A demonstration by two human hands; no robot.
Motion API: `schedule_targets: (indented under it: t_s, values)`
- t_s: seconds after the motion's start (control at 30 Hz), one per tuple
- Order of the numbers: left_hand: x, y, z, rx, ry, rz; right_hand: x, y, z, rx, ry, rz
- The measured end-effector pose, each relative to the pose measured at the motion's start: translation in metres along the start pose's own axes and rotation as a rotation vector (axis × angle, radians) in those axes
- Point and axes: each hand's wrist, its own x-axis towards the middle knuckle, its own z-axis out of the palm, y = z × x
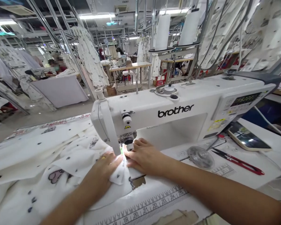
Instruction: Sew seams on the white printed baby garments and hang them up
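A white Brother sewing machine stands in front of me. Printed white fabric lies spread to its left and runs under the needle area. My left hand presses on the fabric just left of the needle, fingers closed over a fold. My right hand lies just right of the needle, fingers curled down on the fabric edge beside the presser foot.
Red thread snips, a clear round lid and a phone lie on the table to the right. A ruler strip runs along the table front. Hanging garments, other work tables and a seated person fill the background.
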Motion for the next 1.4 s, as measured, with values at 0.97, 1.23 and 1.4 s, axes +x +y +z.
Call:
schedule_targets:
  t_s: [0.97, 1.23, 1.4]
  values:
    - [0.006, 0.014, -0.008, -0.144, -0.143, -0.139, -0.008, 0.003, 0.006, 0.180, 0.009, -0.443]
    - [0.006, 0.026, -0.021, -0.175, -0.009, 0.081, -0.008, 0.009, 0.011, 0.240, 0.006, -0.519]
    - [0.006, 0.027, -0.016, -0.079, -0.004, 0.132, -0.008, 0.009, 0.009, 0.235, -0.008, -0.521]
